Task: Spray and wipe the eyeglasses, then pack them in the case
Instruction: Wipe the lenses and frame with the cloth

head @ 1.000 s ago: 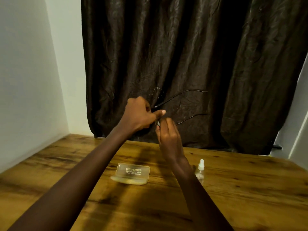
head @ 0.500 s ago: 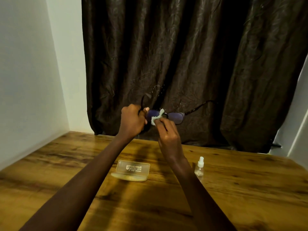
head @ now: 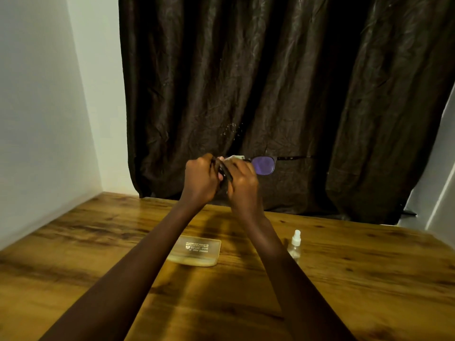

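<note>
I hold the dark-framed eyeglasses (head: pixel 264 164) up in front of the curtain, above the table's far edge. My left hand (head: pixel 200 178) grips their left end. My right hand (head: pixel 242 180) pinches a small pale cloth (head: pixel 235 158) against the left lens, which the fingers hide. The right lens shows purple, and its temple arm points right. On the table below lie a clear plastic glasses case (head: pixel 197 251), shut, and to its right a small clear spray bottle (head: pixel 295 244) with a white cap.
A wooden table (head: pixel 357 279) fills the lower view. Behind it hangs a dark brown curtain (head: pixel 270 82). A white wall (head: pixel 37 119) runs along the left side of the table.
The glasses have turned from temples pointing away to lying sideways with the lenses facing me. Both hands have dropped a little, and the right hand with the cloth has closed over the left lens.
</note>
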